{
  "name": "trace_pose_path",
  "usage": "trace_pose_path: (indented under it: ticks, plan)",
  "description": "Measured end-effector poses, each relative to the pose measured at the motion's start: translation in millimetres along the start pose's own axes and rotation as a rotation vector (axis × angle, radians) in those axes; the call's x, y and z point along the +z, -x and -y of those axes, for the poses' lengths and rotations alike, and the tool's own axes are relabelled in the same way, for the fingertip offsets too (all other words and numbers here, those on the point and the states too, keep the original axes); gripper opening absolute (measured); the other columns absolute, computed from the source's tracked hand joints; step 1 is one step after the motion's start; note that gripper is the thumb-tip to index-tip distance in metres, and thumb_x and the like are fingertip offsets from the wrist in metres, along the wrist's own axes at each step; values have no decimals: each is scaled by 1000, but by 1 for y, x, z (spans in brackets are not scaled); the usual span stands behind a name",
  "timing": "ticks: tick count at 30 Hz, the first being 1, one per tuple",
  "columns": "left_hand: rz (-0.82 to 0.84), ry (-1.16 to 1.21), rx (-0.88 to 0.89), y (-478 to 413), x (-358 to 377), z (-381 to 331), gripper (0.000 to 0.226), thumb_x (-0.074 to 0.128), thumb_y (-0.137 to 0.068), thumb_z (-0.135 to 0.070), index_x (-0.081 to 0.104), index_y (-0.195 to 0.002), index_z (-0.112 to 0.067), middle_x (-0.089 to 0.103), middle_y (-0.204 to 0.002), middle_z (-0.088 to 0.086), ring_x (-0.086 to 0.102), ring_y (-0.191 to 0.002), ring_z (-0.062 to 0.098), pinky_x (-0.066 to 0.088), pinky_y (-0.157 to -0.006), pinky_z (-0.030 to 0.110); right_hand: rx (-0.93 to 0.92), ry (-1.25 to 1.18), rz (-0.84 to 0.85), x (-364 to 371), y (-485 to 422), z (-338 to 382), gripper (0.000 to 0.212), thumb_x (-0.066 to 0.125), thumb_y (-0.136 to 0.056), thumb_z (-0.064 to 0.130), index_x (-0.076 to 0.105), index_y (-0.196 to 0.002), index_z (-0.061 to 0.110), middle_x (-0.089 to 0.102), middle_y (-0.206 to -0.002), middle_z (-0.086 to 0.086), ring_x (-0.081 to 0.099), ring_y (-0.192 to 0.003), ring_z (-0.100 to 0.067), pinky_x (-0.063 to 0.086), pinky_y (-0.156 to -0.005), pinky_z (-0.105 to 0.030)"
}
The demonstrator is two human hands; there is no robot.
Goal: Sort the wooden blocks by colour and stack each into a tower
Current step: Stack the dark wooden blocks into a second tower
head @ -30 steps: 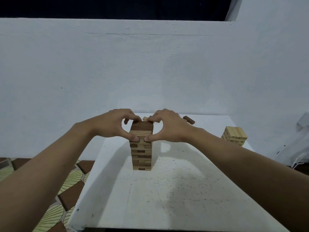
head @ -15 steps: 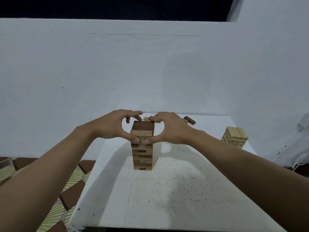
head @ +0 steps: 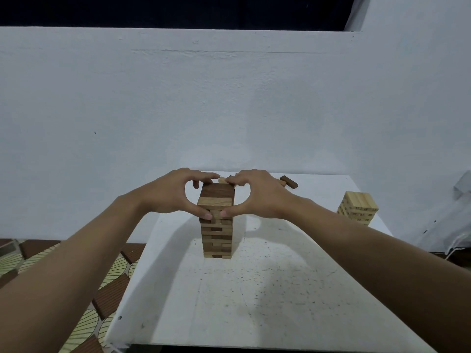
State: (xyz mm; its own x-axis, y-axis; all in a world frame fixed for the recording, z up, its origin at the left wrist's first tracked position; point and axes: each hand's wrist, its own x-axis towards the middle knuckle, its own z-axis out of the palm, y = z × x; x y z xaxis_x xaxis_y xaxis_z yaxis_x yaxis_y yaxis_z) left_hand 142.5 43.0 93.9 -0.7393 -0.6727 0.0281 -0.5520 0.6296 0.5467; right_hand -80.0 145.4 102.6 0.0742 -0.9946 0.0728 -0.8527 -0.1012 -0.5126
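Note:
A tower of mixed dark and light wooden blocks stands in the middle of the white table. My left hand and my right hand curl round its top layers from either side. Both thumbs press the near face and the fingers reach over the far top edge. A shorter tower of light blocks stands at the table's right edge. Behind my right hand lie a loose dark block and a loose light block, partly hidden.
A white wall rises right behind the table. Patterned floor tiles show beyond the table's left edge. A white cable hangs at the far right.
Both hands stay clasped round the tower's top; the view has shifted very slightly, and nothing else has moved.

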Motion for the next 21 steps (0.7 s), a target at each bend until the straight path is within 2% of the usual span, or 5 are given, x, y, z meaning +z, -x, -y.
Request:
trace_pose_path:
  ticks: [4, 10, 16, 19, 21]
  plan:
    - [-16, 12, -4, 0, 3, 1, 85, 92, -66, -44, 50, -139, -50, 56, -115, -30, 44, -110, -6, 37, -91, 17, -3, -12, 9, 0, 0, -1, 83, 85, -70, 55, 54, -142, 28, 56, -132, 13, 43, -125, -6, 34, -104, -34]
    - [8, 49, 18, -1, 3, 3, 80, 91, -67, -46, 53, -137, -53, 59, -118, -26, 48, -109, 2, 39, -91, 20, -22, -89, 21, 3, -3, -5, 81, 89, -67, 48, 58, -139, 28, 61, -120, 14, 52, -109, 3, 30, -71, -6]
    - [3, 91, -11, 2, 4, 1, 87, 92, -63, -49, 53, -141, -46, 59, -121, -28, 49, -118, -1, 38, -95, 18, -9, -190, -13, 10, 5, -9, 90, 88, -66, 52, 51, -144, 30, 58, -130, 16, 51, -112, 8, 32, -83, 0]
    - [-12, 135, -33, 10, 5, -5, 83, 86, -67, -51, 53, -142, -44, 59, -129, -27, 46, -119, -15, 36, -93, 15, 49, -401, -72, 22, 16, -14, 82, 75, -72, 67, 50, -144, 35, 53, -139, 21, 46, -125, 9, 39, -107, -24]
    - [-108, 264, -78, 17, 13, -6, 69, 73, -77, -58, 54, -142, -44, 59, -134, -30, 50, -121, -15, 41, -101, 25, 108, -543, -115, 28, 25, -14, 56, 59, -89, 62, 50, -140, 41, 45, -148, 22, 41, -131, 8, 33, -110, -27]
